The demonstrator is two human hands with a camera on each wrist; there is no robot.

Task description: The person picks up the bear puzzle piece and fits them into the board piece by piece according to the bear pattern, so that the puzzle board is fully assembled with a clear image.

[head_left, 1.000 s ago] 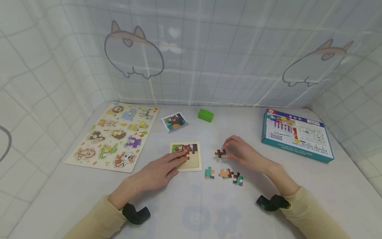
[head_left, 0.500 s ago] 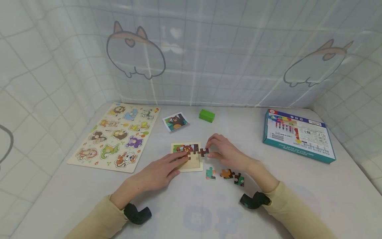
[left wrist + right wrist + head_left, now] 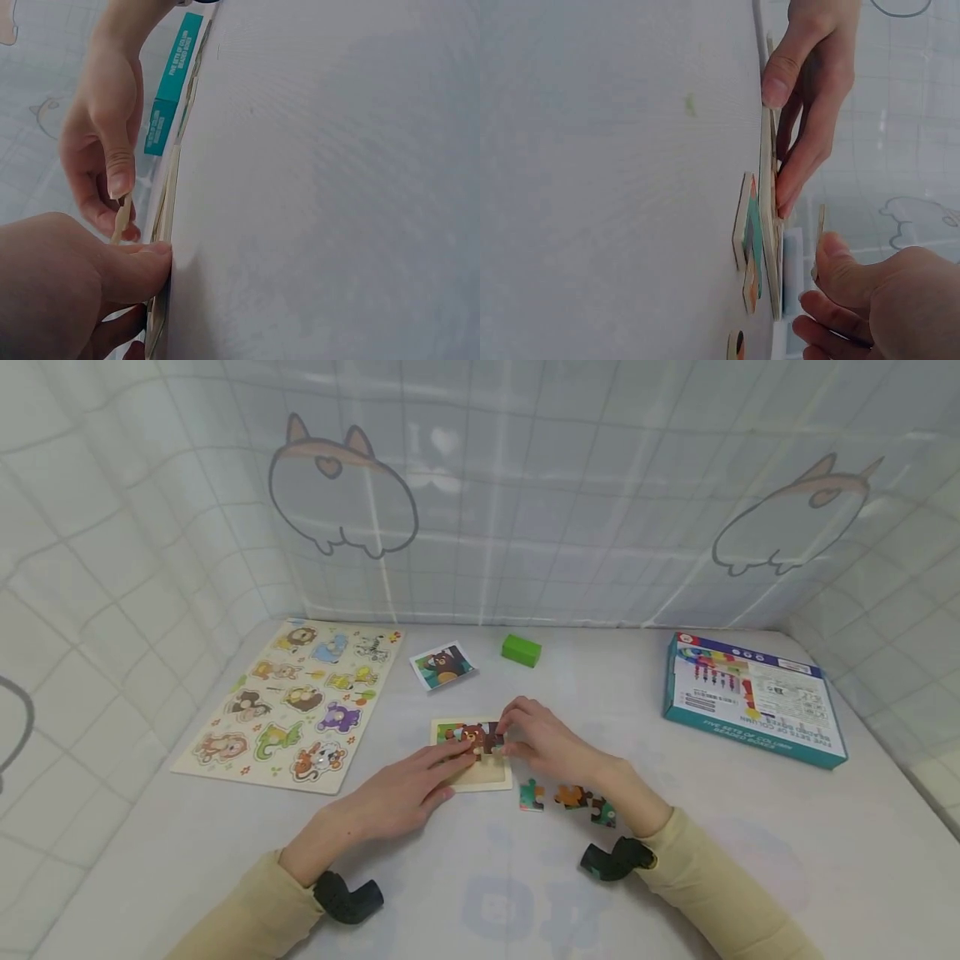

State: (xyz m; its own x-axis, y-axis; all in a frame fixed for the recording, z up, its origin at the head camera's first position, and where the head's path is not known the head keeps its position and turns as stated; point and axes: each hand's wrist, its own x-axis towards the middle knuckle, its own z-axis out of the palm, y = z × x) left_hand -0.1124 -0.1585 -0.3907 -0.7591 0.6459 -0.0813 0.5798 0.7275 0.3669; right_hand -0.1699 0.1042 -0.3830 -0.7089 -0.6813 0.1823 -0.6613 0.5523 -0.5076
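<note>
A small wooden puzzle tray (image 3: 480, 789) with a bear picture lies mid-table, its upper part filled with pieces. My left hand (image 3: 393, 793) rests on it, fingers stretched over the bear piece and thumb at the near edge. Between thumb and fingers my right hand (image 3: 551, 745) pinches a dark brown puzzle piece (image 3: 822, 217). The right wrist view shows that piece raised above the tray; in the head view it is over the upper right part, partly covered by fingers. Loose pieces lie right of the tray: a teal one (image 3: 529, 794), an orange one (image 3: 570, 796) and a brown-green one (image 3: 603, 812).
An animal puzzle board (image 3: 288, 706) lies at the left. Behind the tray are a bear picture card (image 3: 442, 666) and a green block (image 3: 521, 650). A teal-edged box (image 3: 753, 702) lies at the right. A tiled-pattern curtain (image 3: 555, 502) stands behind the table.
My right hand has moved left from beside the tray to over its right side, carrying the brown piece. My left hand has stayed on the tray.
</note>
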